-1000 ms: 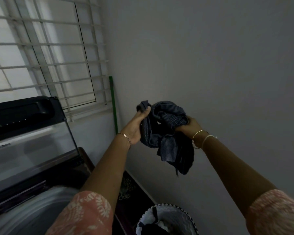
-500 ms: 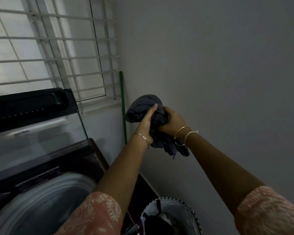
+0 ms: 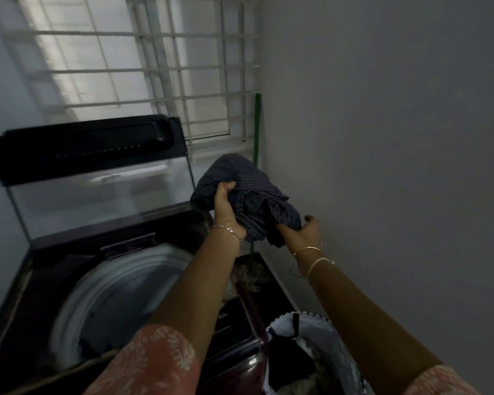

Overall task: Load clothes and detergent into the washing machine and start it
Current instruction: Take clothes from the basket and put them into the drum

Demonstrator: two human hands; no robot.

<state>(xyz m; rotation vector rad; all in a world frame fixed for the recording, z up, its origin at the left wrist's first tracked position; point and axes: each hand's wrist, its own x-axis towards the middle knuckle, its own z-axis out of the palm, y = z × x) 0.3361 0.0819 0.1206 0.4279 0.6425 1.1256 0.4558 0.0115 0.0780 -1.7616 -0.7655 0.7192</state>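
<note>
Clothes (image 3: 293,386), pale and dark, sit heaped in a white mesh laundry basket with dark scalloped trim (image 3: 311,317) at the bottom right, nearest the camera. Just left of it stands a dark maroon top-loading washing machine (image 3: 234,357), with its round grey drum (image 3: 117,295) open. Two bare forearms in pink floral sleeves reach forward. The left hand (image 3: 227,212), with a thin chain at the wrist, grips a dark blue pinstriped cloth garment (image 3: 248,189), fingers curled into the bunched fabric. The right hand (image 3: 303,233), wearing a gold bangle and a pale band, is under the garment's lower edge. Its thumb is free, its fingers are hidden by cloth, so its hold is unclear. The garment hangs in the air over the machine's right rear corner, outside the drum. Behind, the machine's black-framed clear lid (image 3: 97,189) stands raised. Farther back are a white barred window (image 3: 166,69) and a green pole (image 3: 256,124) in the corner.
</note>
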